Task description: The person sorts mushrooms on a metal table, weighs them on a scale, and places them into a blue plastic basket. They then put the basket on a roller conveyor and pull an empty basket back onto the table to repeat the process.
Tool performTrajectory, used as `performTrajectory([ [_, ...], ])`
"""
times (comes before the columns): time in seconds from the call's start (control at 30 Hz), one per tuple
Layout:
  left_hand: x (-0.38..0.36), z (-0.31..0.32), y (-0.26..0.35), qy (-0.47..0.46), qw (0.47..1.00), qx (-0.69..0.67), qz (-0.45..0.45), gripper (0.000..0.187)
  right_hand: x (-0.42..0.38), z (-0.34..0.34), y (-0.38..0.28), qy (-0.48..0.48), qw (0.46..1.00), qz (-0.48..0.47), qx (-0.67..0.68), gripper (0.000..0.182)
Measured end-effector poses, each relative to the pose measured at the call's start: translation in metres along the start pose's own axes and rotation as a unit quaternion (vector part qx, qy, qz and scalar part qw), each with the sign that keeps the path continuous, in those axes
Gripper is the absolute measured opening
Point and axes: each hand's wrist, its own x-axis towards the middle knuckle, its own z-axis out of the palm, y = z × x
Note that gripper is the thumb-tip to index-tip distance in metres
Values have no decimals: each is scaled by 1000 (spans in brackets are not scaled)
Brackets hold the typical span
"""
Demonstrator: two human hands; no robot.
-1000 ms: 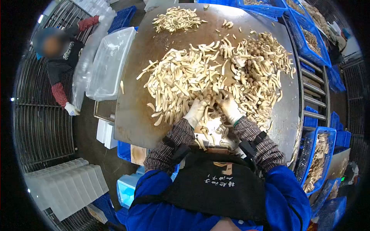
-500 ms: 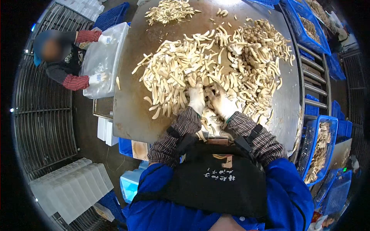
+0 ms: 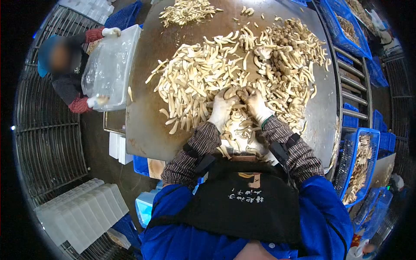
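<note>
Both hands wear white gloves with stained fingers and meet over the mushrooms on the metal table (image 3: pixel 145 125). My left hand (image 3: pixel 224 105) has its fingers curled in and closed around mushrooms at the near edge of a wide pile of pale, long-stemmed mushrooms (image 3: pixel 190 82). Close beside it, my right hand (image 3: pixel 256 104) is closed too, its fingertips pinched on mushrooms. The pieces between the fingers are partly hidden. To the right lies a heap of brown-capped mushrooms (image 3: pixel 290 47). Loose mushrooms (image 3: pixel 238 125) lie below my hands, near my apron.
A smaller mushroom pile (image 3: pixel 186 12) sits at the far side. On the left, a co-worker (image 3: pixel 71 65) handles a white box lined with clear plastic (image 3: pixel 113 69). Rollers (image 3: pixel 355 86) and a blue crate of mushrooms (image 3: pixel 346 173) stand right. Stacked white boxes (image 3: pixel 82 214) stand lower left.
My hands have moved slightly up and come closer together, fingers now curled inward. The co-worker's hands have shifted along the plastic-lined box, one to its far corner.
</note>
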Motion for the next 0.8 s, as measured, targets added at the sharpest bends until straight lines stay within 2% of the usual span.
performTrajectory([
  [0.03,-3,2,4,-1,1000,2,-1,68,-6,1,-2,23,1000,11,-7,50],
  [0.1,-12,7,9,26,987,-143,75,63,-17,4,-6,68,997,35,-18,42],
  [0.13,-3,1,2,40,980,-159,111,54,-27,4,-19,13,996,13,82,43],
  [0.17,7,-6,-6,53,972,-174,148,47,-37,-1,-40,-4,993,-14,121,43],
  [0.2,-8,-4,14,82,991,-98,41,44,-46,-6,-62,-23,986,-40,161,43],
  [0.23,-6,-10,10,83,990,-114,11,44,-56,-11,-85,-44,977,-64,201,43],
  [0.3,-1,-22,2,87,984,-147,-50,47,-39,-11,-76,3,982,-1,188,50],
  [0.37,4,-34,-10,-13,995,70,-75,51,-26,-2,-53,24,981,-31,189,51],
  [0.4,3,-29,-13,-9,995,73,-67,53,-21,9,-31,-38,976,-72,202,51],
  [0.43,1,-24,-15,-6,995,75,-60,56,-14,15,-16,-50,983,-90,152,49],
  [0.47,-9,-8,-2,41,997,50,-31,58,-13,16,-19,-61,987,-109,103,47],
  [0.5,-16,2,6,90,996,23,-3,60,-14,13,-19,-21,998,-45,49,45],
  [0.53,-15,-3,2,62,998,-7,23,58,-20,5,-39,11,1000,22,0,43],
  [0.57,-17,-4,9,56,997,-51,8,54,-35,-13,-89,44,989,143,7,42],
  [0.6,-18,-5,15,51,994,-95,-7,51,-20,-11,-62,1,993,120,8,41],
  [0.63,-16,-9,15,33,997,-66,-17,50,-17,-13,-53,-41,996,34,-70,42],
  [0.7,-3,-15,3,-26,993,115,19,51,-12,-17,-35,-80,961,-156,-216,45],
  [0.73,2,-16,-3,-37,984,169,40,52,-14,-19,-52,-102,989,-57,-93,43],
  [0.8,-2,-8,2,-31,983,159,90,63,-7,-27,-58,-92,991,27,94,35],
])
